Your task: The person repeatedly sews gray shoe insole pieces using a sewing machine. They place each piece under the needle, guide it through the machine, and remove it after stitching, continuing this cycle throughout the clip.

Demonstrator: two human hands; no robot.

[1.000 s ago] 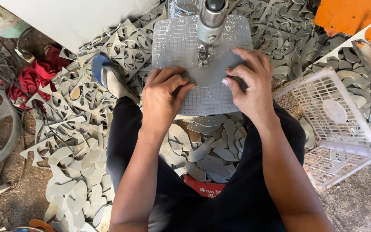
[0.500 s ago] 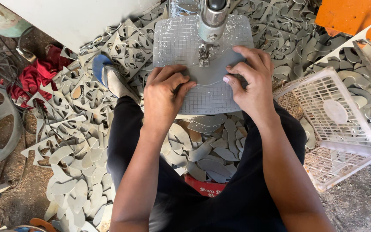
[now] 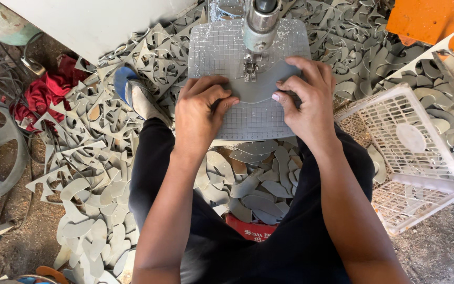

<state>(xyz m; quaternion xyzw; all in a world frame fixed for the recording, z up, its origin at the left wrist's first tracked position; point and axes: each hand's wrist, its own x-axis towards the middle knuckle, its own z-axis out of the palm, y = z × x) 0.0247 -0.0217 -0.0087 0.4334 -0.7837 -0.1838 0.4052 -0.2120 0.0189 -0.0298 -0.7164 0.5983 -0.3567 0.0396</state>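
Left hand [image 3: 202, 113] curls, fingertips pinning the flat grey cut sheet piece [image 3: 258, 89] under the machine's needle foot [image 3: 250, 67]; right hand [image 3: 306, 100] presses flat-fingered (steadying both edges).

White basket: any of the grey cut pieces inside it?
No. The white basket lies tipped on its side at the person's right, and only its own mesh shows inside; the grey cut pieces lie on the floor.

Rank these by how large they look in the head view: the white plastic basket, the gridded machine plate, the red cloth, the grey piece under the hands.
1. White plastic basket, though nearness to the camera may inflate it.
2. Gridded machine plate.
3. Red cloth and grey piece: unsure, both partly hidden.
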